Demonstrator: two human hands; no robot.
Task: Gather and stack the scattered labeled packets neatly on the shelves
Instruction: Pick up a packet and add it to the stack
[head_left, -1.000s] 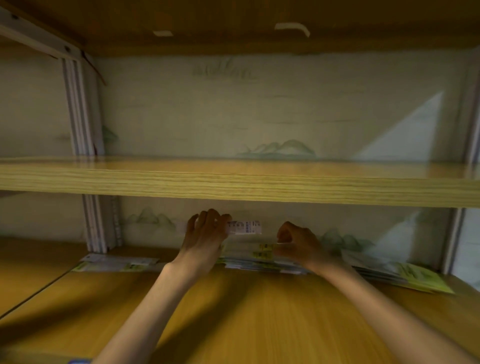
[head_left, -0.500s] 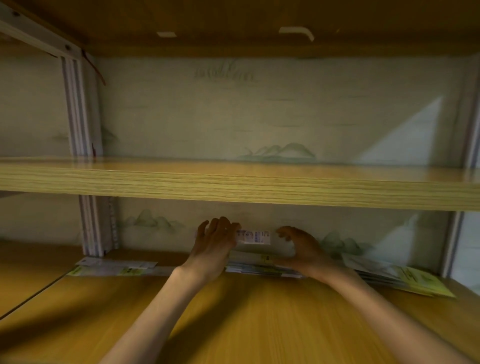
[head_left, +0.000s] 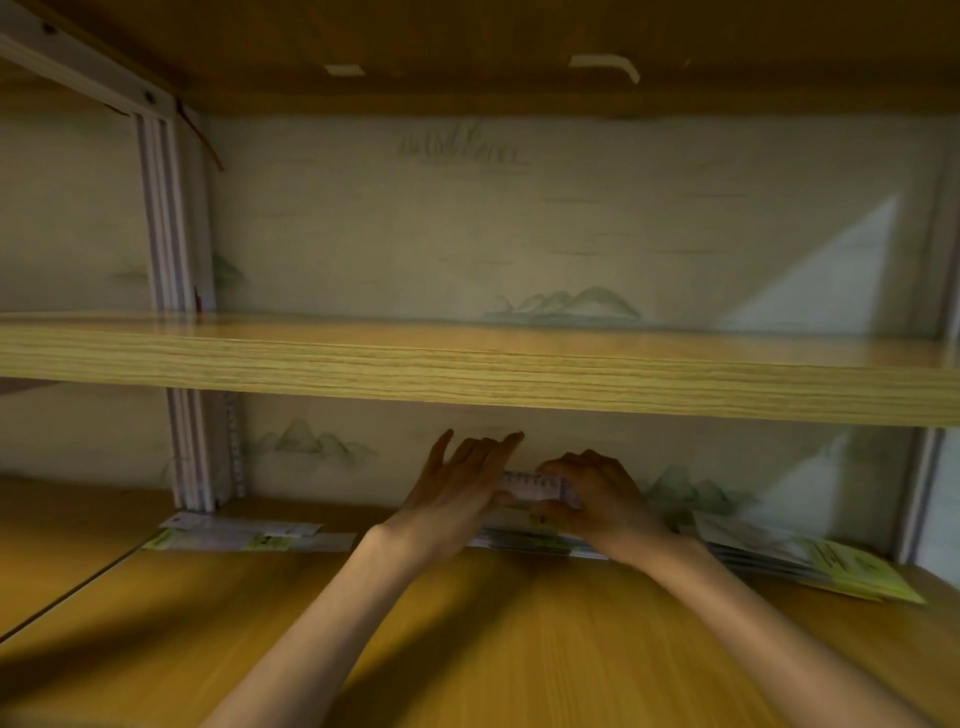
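Observation:
Both hands reach to the back of the lower wooden shelf (head_left: 467, 623). My left hand (head_left: 457, 493) has its fingers spread and rests against the left end of a white labeled packet (head_left: 535, 486). My right hand (head_left: 597, 493) curls over that packet's right end and grips it. Under the hands lies a flat stack of packets (head_left: 530, 543) with yellow-green labels. More packets (head_left: 810, 556) fan out to the right, and a few packets (head_left: 244, 535) lie flat at the left by the post.
An upper wooden shelf (head_left: 467, 374) juts out just above my hands. A white metal post (head_left: 197, 452) stands at the left, another post (head_left: 914, 493) at the right. The back wall (head_left: 519, 234) is pale with faint green hill drawings.
My hands have come closer together over the middle stack. The left fingers have opened and spread, and the right hand now covers the packet's right end.

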